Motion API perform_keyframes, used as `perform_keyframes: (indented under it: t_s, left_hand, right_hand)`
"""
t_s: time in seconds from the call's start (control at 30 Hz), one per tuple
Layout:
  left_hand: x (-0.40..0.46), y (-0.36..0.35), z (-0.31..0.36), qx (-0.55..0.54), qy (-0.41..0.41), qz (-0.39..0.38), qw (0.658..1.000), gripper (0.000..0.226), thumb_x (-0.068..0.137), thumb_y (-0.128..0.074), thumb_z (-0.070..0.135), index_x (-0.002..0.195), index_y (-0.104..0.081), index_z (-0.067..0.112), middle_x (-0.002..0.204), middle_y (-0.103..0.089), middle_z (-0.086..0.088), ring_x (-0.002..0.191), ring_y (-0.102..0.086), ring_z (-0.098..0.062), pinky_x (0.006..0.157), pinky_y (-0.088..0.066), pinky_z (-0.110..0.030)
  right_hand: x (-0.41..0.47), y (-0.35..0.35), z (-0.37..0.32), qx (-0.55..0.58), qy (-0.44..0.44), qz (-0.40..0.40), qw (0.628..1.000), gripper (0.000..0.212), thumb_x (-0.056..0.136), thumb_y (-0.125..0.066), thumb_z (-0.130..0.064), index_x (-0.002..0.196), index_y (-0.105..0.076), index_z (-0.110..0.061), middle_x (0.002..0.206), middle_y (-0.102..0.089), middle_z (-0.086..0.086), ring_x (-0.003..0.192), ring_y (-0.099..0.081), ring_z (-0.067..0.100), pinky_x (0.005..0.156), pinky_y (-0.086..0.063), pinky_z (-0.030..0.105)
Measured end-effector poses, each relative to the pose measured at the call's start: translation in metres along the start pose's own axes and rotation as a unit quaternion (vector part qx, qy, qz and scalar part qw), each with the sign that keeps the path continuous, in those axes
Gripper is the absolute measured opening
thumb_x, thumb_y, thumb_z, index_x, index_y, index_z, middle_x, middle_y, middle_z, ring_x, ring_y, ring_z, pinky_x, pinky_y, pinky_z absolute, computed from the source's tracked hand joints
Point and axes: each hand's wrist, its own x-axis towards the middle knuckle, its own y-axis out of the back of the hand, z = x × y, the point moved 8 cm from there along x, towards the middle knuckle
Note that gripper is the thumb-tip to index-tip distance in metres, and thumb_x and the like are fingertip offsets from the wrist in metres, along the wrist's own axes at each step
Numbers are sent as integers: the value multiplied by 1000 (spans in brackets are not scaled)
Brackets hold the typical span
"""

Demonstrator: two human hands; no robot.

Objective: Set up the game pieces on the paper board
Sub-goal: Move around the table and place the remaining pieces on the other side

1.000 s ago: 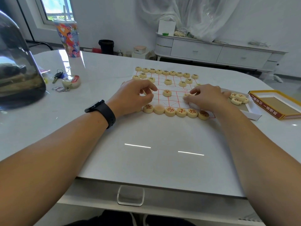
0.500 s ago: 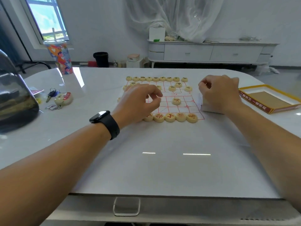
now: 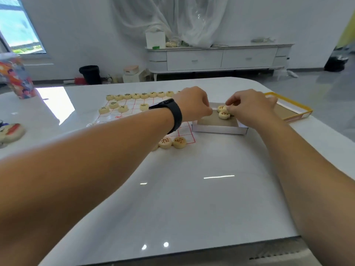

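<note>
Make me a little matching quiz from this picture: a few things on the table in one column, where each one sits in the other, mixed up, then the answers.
Things
1. white box tray
2. yellow-rimmed lid
3. patterned cup
4. black wristband

Places
A. far left of the table
B. on the left forearm, over the paper board
C. far right, behind the right hand
D. just right of the board, with loose game pieces in it

Pairs: 1-D, 2-C, 3-A, 4-B
</note>
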Motion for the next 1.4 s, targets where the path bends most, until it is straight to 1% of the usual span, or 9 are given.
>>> perform_keyframes:
  t_s: [0.13, 0.37, 0.6, 0.83, 1.0, 1.1, 1.2, 1.27, 1.4]
  left_hand:
    - [19, -30, 15, 81, 12, -27, 996, 35, 88, -67, 50, 110, -71, 23, 99, -70, 4, 92, -63, -16, 78, -54, -29]
    - [38, -54, 15, 122, 57, -23, 991, 45, 87, -58, 66, 107, -68, 26, 108, -65, 0, 114, -47, -28, 92, -38, -41]
    - [37, -54, 16, 72, 60, -14, 995, 42, 86, -61, 66, 108, -70, 31, 109, -67, 2, 112, -50, -26, 97, -40, -42]
    - [35, -52, 16, 62, 62, -19, 996, 34, 86, -66, 57, 106, -71, 29, 106, -67, 1, 111, -51, -25, 101, -38, -45]
    - [21, -33, 5, 97, 39, -15, 994, 39, 87, -64, 58, 112, -70, 29, 108, -65, 1, 115, -48, -25, 93, -42, -39]
    - [8, -17, -7, 78, 30, 9, 996, 38, 86, -63, 61, 110, -70, 33, 107, -66, 5, 116, -48, -24, 98, -39, -42]
    - [-11, -3, -22, 32, 36, 54, 997, 40, 83, -63, 64, 108, -70, 34, 107, -68, 9, 113, -50, -21, 94, -39, -42]
    - [-28, 13, -37, 6, 50, 98, 994, 41, 81, -64, 66, 106, -71, 35, 106, -68, 12, 112, -51, -20, 92, -38, -42]
    - [-61, 39, -70, -19, 94, 141, 985, 40, 82, -65, 67, 106, -70, 35, 107, -68, 15, 114, -53, -19, 99, -42, -46]
  right_hand:
    - [4, -8, 11, -33, -32, -28, 999, 30, 94, -61, -35, 124, -64, -41, 128, -61, -1, 127, -42, 30, 94, -28, 45]
    - [8, -23, 24, -45, -53, -61, 996, 33, 100, -55, -46, 133, -59, -42, 131, -58, -2, 128, -38, 31, 105, -31, 49]
    - [8, -21, 25, -25, -54, -33, 998, 32, 99, -53, -54, 127, -63, -42, 130, -60, -2, 128, -39, 30, 97, -31, 45]
    - [7, -24, 25, 0, -44, -37, 998, 39, 93, -53, -67, 116, -68, -40, 117, -65, -3, 123, -39, 30, 96, -33, 49]
    - [2, -25, 17, 5, -32, -41, 999, 41, 90, -56, -69, 106, -71, -35, 109, -66, -1, 121, -40, 30, 100, -32, 52]
    - [-3, -17, 4, -1, -13, -24, 1000, 41, 89, -54, -70, 102, -71, -35, 108, -66, -3, 120, -40, 30, 96, -31, 50]
    - [-15, 0, -26, 5, 38, 40, 998, 38, 89, -53, -66, 105, -71, -36, 104, -64, -7, 114, -41, 27, 88, -27, 48]
    - [-25, 10, -49, 8, 67, 79, 995, 39, 90, -53, -64, 111, -71, -35, 102, -64, -8, 108, -42, 25, 85, -26, 46]
    - [-43, 11, -77, 43, 110, 98, 988, 38, 91, -57, -61, 114, -70, -34, 99, -63, -10, 102, -40, 20, 81, -24, 42]
